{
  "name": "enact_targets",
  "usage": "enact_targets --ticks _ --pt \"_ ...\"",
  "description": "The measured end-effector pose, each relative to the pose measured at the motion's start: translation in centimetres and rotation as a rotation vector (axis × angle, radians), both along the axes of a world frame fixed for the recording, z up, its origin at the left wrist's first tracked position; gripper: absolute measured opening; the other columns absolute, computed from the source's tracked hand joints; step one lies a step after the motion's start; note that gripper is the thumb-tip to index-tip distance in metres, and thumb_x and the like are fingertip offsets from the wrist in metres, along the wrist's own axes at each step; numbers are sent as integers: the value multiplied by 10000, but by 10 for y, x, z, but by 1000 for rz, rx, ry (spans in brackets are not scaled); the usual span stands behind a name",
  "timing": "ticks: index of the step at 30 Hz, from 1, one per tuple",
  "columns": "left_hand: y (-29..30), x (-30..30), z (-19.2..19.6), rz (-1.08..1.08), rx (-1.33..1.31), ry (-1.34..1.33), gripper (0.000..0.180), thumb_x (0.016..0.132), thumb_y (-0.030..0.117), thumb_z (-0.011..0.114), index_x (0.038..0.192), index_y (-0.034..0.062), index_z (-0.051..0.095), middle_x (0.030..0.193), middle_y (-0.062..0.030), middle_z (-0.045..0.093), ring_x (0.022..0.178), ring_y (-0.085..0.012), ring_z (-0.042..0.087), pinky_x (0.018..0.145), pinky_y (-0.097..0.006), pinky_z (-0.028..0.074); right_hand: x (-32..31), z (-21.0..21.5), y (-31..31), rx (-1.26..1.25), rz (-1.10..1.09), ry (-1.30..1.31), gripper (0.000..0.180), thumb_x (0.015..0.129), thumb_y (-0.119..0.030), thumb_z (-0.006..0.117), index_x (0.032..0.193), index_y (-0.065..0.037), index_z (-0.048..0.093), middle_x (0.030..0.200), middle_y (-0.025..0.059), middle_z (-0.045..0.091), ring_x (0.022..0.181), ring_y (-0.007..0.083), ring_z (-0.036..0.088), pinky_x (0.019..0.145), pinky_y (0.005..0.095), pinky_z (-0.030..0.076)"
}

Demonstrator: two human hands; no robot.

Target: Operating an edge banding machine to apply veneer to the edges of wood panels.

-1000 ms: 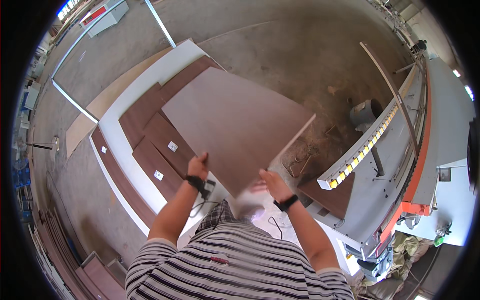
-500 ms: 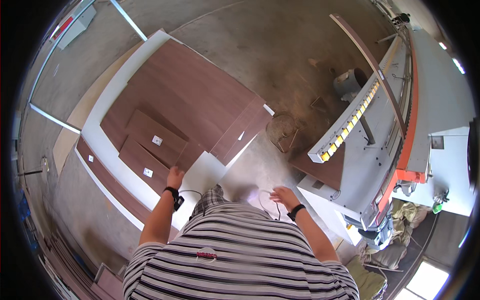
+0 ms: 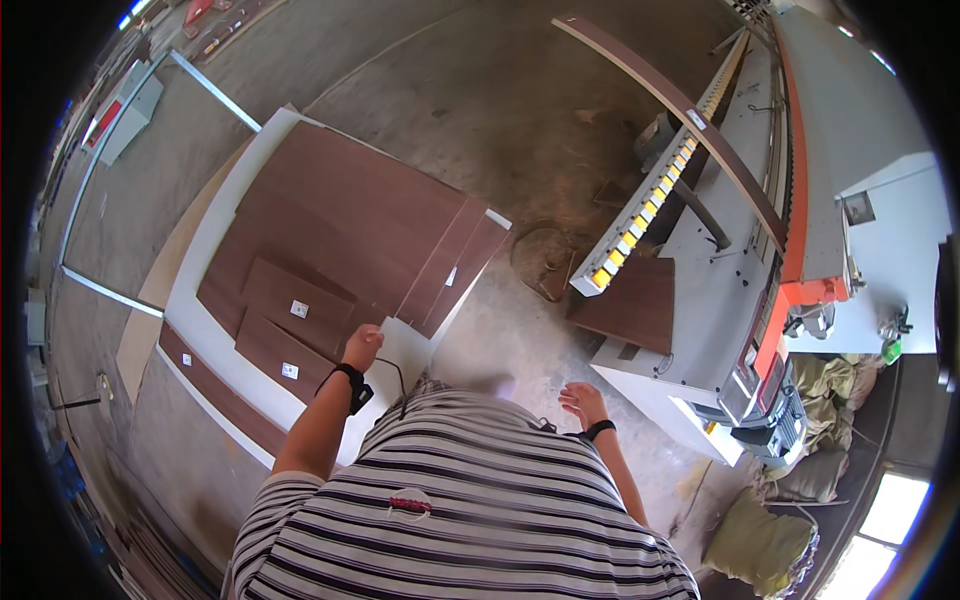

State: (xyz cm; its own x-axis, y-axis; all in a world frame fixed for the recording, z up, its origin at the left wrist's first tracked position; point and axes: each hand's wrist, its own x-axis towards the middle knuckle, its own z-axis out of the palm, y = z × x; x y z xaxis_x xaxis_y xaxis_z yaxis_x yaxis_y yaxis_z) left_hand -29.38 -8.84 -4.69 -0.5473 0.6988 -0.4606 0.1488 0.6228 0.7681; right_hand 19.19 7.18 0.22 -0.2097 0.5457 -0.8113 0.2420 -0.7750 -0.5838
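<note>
Brown large panel (image 3: 340, 215) lies flat at left, on a white sheet (image 3: 205, 335); two smaller panels (image 3: 275, 288), each with a white label (image 3: 300, 310), at its near side. Your left grip (image 3: 363, 346) just beside their right end, fingers curled; cannot tell whether it pinches or touches anything. Your right grip (image 3: 583, 402) well apart from the panels, over the floor (image 3: 530, 350), fingers loosely spread, nothing between them. Right of you, grey machine (image 3: 715, 290) with yellow-marked edge (image 3: 640, 220), brown strip (image 3: 665, 93) slanting across it
</note>
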Motion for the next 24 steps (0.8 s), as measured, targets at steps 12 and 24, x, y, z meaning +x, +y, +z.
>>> enact_targets --ticks 12,24 --pt "-33 15 -43 -150 203 -769 173 849 229 462 872 62 504 680 -68 569 568 -133 542 466 -258 448 49 75 171 421 -533 344 199 842 -233 540 916 -49 548 850 90 606 776 200 605 708 340 504" --pt "-99 58 -13 127 -33 -353 190 858 191 468 964 33 470 776 -121 583 645 -189 597 532 -279 496 97 150 328 545 -1157 874 563 764 -352 646 1196 -63 430 1134 127 445 825 231 509 778 455 442"
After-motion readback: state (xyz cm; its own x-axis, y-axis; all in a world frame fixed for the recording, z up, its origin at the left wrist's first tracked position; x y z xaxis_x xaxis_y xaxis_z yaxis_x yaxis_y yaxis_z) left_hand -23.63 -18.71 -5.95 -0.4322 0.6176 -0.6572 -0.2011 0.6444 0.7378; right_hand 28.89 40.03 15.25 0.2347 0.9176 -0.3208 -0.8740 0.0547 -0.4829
